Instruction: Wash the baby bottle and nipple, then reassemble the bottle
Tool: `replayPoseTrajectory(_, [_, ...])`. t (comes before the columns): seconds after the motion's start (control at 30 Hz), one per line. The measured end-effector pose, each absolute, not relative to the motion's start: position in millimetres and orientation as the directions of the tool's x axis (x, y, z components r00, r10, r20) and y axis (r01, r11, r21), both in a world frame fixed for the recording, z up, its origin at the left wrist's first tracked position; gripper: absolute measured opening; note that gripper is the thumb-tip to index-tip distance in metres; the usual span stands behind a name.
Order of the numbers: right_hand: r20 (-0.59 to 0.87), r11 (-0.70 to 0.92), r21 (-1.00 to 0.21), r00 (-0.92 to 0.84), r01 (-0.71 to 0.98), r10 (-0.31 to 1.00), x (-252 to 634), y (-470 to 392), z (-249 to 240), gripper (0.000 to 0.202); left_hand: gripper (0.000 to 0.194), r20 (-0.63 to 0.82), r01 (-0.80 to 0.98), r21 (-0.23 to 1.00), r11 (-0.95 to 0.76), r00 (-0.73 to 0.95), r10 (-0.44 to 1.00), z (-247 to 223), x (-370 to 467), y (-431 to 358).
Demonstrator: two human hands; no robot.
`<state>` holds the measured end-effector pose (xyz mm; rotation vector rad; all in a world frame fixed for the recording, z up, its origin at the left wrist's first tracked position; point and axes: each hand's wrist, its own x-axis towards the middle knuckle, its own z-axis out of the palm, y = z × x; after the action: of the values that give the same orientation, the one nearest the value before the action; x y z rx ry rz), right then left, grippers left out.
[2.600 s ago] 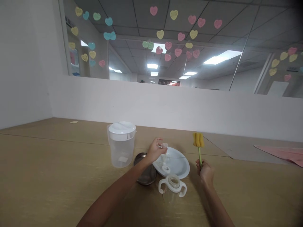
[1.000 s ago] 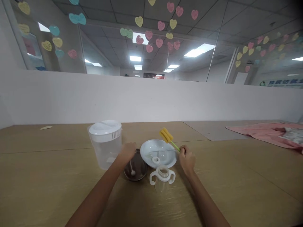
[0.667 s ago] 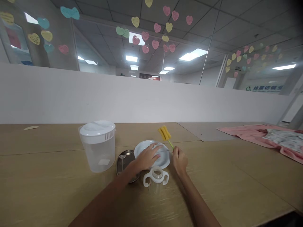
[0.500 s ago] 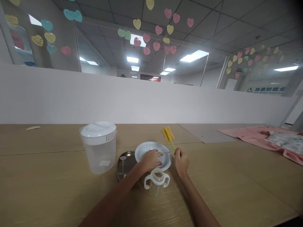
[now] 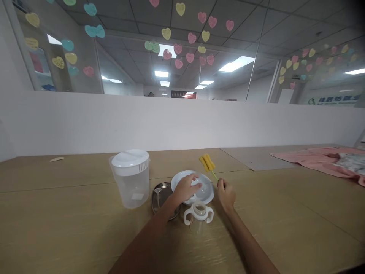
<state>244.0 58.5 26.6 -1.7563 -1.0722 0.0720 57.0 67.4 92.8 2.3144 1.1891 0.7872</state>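
My right hand [image 5: 227,195] is closed round the green handle of a bottle brush [image 5: 208,163]. The brush's yellow sponge head points up and away from me, beside the bowl. My left hand [image 5: 186,187] is over the white bowl [image 5: 176,178], thumb and fingers apart. Something small and clear lies in the bowl near those fingers, partly hidden. Just in front of the bowl stands a clear baby bottle [image 5: 199,224] without a lid, its white two-handled holder [image 5: 187,217] round the neck. Left of the bowl, a metal tray [image 5: 164,194] bears a straw-like piece [image 5: 157,196].
A clear plastic bucket [image 5: 134,190] with a white lid stands to the left of the tray. At far right lies a pink cloth [image 5: 305,158] with a patterned one on it. A low white wall [image 5: 171,125] runs along the table's back edge.
The view has swung slightly left, so things sit further right. My left hand's fingers have spread and lifted off the clear thing in the bowl. My right hand keeps hold of the bottle brush.
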Motion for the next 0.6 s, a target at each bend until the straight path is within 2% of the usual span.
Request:
replayPoseTrajectory(0.13, [0.454, -0.054, -0.759, 0.588, 0.649, 0.669, 243, 59, 28, 0.046, 0.034, 0.223, 0.628, 0.507, -0.59, 0.566, 0.794, 80, 67, 68])
replayPoseTrajectory(0.27, [0.475, -0.053, -0.748, 0.588, 0.662, 0.654, 244, 60, 29, 0.047, 0.029, 0.206, 0.681, 0.474, -0.558, 0.53, 0.822, 71, 79, 76])
replayPoseTrajectory(0.37, [0.484, -0.047, -0.741, 0.581, 0.669, 0.654, 246, 60, 30, 0.047, 0.037, 0.221, 0.684, 0.487, -0.544, 0.506, 0.834, 70, 82, 79])
replayPoseTrajectory(0.5, [0.485, -0.062, -0.745, 0.604, 0.664, 0.632, 249, 59, 30, 0.049, 0.042, 0.3, 0.625, 0.553, -0.551, 0.467, 0.832, 92, 70, 78])
replayPoseTrajectory(0.6, [0.502, -0.097, -0.717, 0.609, 0.69, 0.614, 250, 58, 30, 0.051, 0.025, 0.438, 0.37, 0.736, -0.567, 0.378, 0.816, 120, 55, 75])
